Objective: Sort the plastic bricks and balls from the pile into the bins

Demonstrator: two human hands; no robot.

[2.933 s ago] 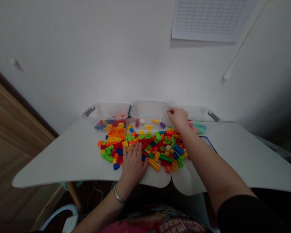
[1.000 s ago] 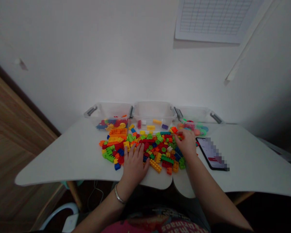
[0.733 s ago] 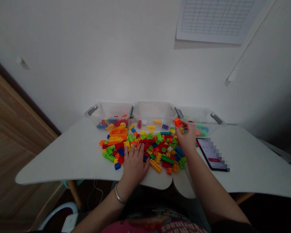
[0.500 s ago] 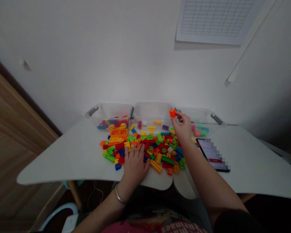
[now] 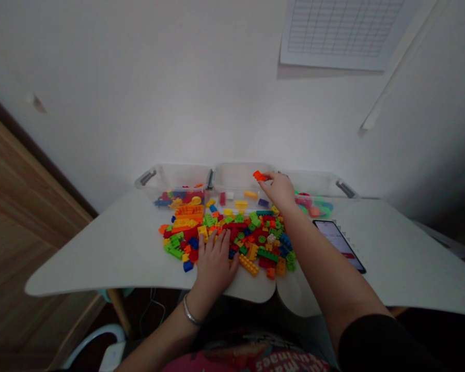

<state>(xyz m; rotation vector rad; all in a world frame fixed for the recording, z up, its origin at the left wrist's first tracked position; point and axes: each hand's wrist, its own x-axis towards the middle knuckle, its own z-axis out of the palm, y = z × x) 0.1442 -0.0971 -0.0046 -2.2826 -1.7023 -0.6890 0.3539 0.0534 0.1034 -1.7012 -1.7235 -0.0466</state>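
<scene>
R hand (image 5: 279, 191) was up over the back of the counter (image 5: 101, 253), fingers (image 5: 270, 176) narrow, pinching an orange brick (image 5: 259, 176) at their tips. Brick stuck out just left of the fingertips, above the mid bin (image 5: 240, 178), not touching anything else as far as the view showed. Exact grip on it was partly hidden by the hand.

L hand (image 5: 215, 266) lay low on the counter, palm down, fingers (image 5: 213, 243) wide, holding nothing. Their tips were touching or just beside the near edge of a big brick pile (image 5: 236, 237), mixed colours, w/ red, yellow, green, blue & orange pieces. A long yellow brick (image 5: 249, 265) lay just right of the L fingers. A bracelet (image 5: 189, 312) sat on the L wrist.

Pile spread out ahead of the L fingers & below the R fingers. 3 clear plastic bins stood side by side past it. L bin (image 5: 172, 181), left of the R fingers, had mixed bricks in it. Mid bin, right under the orange brick, had only a few pieces. R bin (image 5: 313, 182), just beyond the R hand, had round pink & green pieces. A phone (image 5: 339, 245) lay flat on the counter, right of the R arm.
</scene>
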